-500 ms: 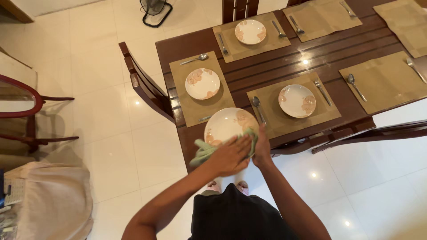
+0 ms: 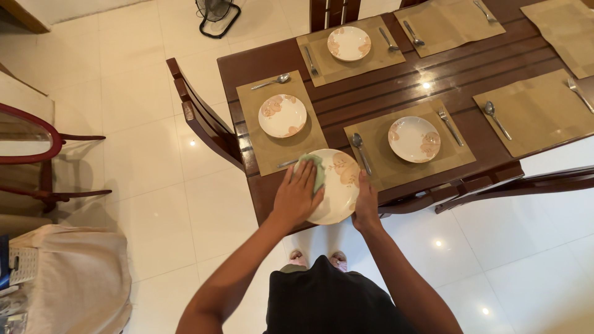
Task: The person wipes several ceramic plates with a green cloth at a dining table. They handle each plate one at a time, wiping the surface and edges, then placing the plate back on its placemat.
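My right hand grips the right rim of a white plate with an orange flower pattern, held above the near corner of the dark wooden table. My left hand presses a pale green cloth flat on the left half of the plate's face. Only a strip of the cloth shows beyond my fingers.
Three matching plates sit on tan placemats with forks and spoons beside them. Two placemats at the right hold only cutlery. Wooden chairs flank the table. A floor fan stands at the top; a cloth-covered seat is lower left.
My left hand slid the cloth from the plate's lower edge up and to the left across its face. The cloth is now bunched under my fingers instead of trailing off to the left.
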